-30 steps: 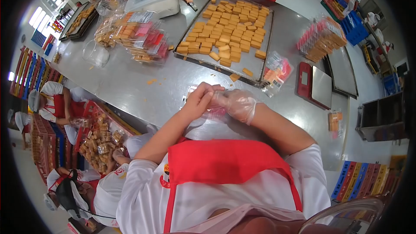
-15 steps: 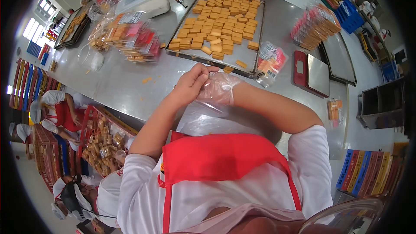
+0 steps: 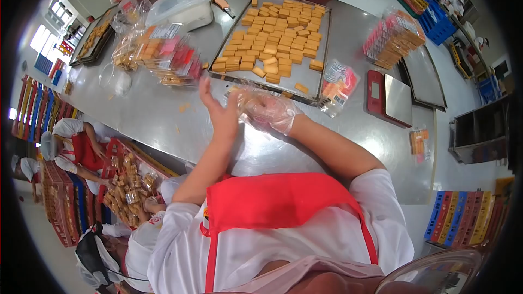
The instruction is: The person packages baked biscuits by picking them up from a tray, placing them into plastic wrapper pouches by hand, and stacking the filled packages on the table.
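My left hand [image 3: 219, 110] is bare, with its fingers raised and spread beside a clear plastic bag. My right hand [image 3: 272, 110], in a clear plastic glove, has its fingers bent round that bag; the glove and the bag blend together, and the bag's contents are hard to make out. Both hands are over the steel table [image 3: 207, 139], just below the front edge of a tray [image 3: 234, 79] of small rectangular biscuits [image 3: 280, 35]. A printed packet of biscuits [image 3: 339, 84] lies to the right of my right hand.
Stacked packets [image 3: 171, 57] and a lidded plastic tub [image 3: 188, 13] are at the left. On the right are more packets [image 3: 395, 41], a red scale [image 3: 376, 92], an empty tray [image 3: 427, 79] and a small packet [image 3: 419, 142]. Co-workers stand across the table and at the left beside a crate [image 3: 117, 155].
My left hand has come away from my right hand, and its fingers have opened upward. The clear bag now shows between them at my right hand. Across the table, a co-worker's gloved hand has come into view.
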### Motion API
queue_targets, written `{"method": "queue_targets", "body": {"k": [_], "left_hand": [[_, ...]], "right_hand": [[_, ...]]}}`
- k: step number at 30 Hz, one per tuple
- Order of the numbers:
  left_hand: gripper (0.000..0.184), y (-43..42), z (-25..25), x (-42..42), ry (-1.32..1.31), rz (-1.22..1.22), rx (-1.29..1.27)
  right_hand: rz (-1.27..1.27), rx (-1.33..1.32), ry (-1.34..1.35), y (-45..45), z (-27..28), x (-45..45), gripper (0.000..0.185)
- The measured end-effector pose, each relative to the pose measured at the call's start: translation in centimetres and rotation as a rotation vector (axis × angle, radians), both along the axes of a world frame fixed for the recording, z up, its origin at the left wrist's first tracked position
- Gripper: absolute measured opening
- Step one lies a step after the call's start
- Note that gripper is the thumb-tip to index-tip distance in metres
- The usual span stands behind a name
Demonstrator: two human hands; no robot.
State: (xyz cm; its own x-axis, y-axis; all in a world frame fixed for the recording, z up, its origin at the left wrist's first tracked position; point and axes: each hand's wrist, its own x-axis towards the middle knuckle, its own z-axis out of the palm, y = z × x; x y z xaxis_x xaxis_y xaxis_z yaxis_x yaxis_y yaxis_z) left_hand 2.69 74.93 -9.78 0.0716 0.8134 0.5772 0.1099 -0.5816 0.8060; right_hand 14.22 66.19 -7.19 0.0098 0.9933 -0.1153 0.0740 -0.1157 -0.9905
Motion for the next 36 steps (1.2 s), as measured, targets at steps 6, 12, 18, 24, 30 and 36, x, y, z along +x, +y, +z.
{"method": "queue_targets", "body": {"k": [6, 12, 18, 24, 30, 36], "left_hand": [[0.027, 0.4, -3.0, -0.3, -0.843, -0.817, -1.143], [0.029, 0.8, -3.2, 1.1, -1.029, -0.966, -1.294], [0.038, 0.1, -0.3, -0.5, -1.109, -1.087, -1.166], [0.039, -1.4, -3.4, 0.4, -0.982, -1.116, -1.141], [0.047, -1.7, -0.7, -0.6, -0.956, -1.340, -1.214], [0.058, -0.9, -3.4, -0.6, -0.416, -1.350, -1.157]], "right_hand": [[-0.056, -0.239, -0.419, 0.5, 1.2, -1.1, 0.058], [-0.093, 0.280, -0.196, 2.2, -3.0, -1.1, 0.047], [-0.294, 0.478, -0.605, 2.9, -3.9, -2.8, 0.042], [-0.286, 0.191, 1.208, 5.4, -3.0, -3.4, 0.050], [-0.083, 0.807, -0.493, 3.4, -4.1, 1.0, 0.053], [0.092, 0.332, -0.289, -0.9, -0.9, 2.2, 0.050]]}}
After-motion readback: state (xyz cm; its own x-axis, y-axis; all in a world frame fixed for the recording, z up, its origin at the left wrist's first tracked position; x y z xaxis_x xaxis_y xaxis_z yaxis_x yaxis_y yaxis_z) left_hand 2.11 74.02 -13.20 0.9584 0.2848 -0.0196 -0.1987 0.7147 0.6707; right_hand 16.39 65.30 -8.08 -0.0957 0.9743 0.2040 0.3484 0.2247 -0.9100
